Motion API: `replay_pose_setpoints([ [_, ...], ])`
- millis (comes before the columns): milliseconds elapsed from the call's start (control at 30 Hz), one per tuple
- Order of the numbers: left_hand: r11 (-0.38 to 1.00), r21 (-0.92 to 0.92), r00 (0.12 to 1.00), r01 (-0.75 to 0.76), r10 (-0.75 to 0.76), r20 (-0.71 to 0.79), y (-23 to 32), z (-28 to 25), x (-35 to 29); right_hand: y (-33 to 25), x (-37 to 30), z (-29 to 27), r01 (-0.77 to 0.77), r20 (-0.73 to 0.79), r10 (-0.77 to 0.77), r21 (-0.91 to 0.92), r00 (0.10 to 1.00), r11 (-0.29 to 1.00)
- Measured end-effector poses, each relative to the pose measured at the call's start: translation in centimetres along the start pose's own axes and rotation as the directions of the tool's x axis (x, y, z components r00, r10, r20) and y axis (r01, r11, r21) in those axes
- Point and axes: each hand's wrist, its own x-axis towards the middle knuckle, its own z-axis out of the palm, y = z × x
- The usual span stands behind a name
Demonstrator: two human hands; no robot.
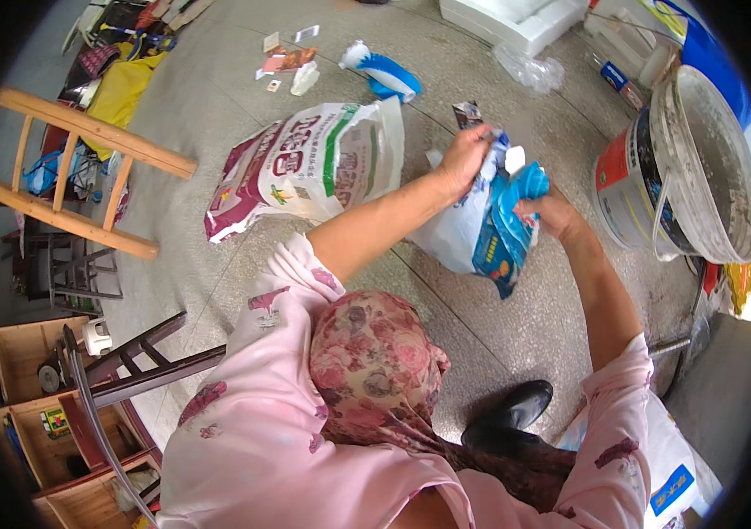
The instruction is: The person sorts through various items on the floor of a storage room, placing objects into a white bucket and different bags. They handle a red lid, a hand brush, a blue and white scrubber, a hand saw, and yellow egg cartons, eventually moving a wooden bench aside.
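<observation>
Bag point(449, 236) is being gripped by left hand point(466, 162); blue wrapper point(524, 188) is being pinched by right hand point(555, 212); tearing is possibly being risked by uneven pulling.

The floor point(208, 79) is grey and finely speckled, crossed by thin dark seams point(442, 300). Left of the middle lies a bulging sack point(305, 159), white with maroon and green print. Beyond it, on the far side, paper scraps point(287, 60) are strewn, with a crumpled white wad point(305, 79) just beside them. To their right lies a blue-and-white pack point(390, 78). Farther right, at the far side, are a white foam box point(516, 37) and, just beside it, a clear bag point(530, 70). A grimy bucket point(627, 185) stands at the right; a black shoe point(512, 410) rests on the near side.
</observation>
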Motion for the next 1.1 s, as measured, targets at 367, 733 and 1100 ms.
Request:
replay_pose_setpoints([
  [367, -0.526, 0.843, 0.918, 0.113, 0.381, 0.114, 9.1, -7.8, -7.1, -1.3, -0.7, -0.8, 0.081, -0.12, -0.041, 0.349, 0.992, 0.934],
  [733, -0.343, 0.93, 0.982, 0.13, 0.171, -0.074, 11.7, -12.5, -9.2, -2.4, 1.8, 5.9, 0.134, -0.091, -0.098, 0.68, 0.991, 0.721],
  [1100, 0.368, 0.91, 0.967, -0.19, 0.23, 0.109, 12.0, -11.4, -6.4, -0.4, 4.1, 7.4, 0.134, -0.246, 0.024, 0.603, 0.969, 0.786],
])
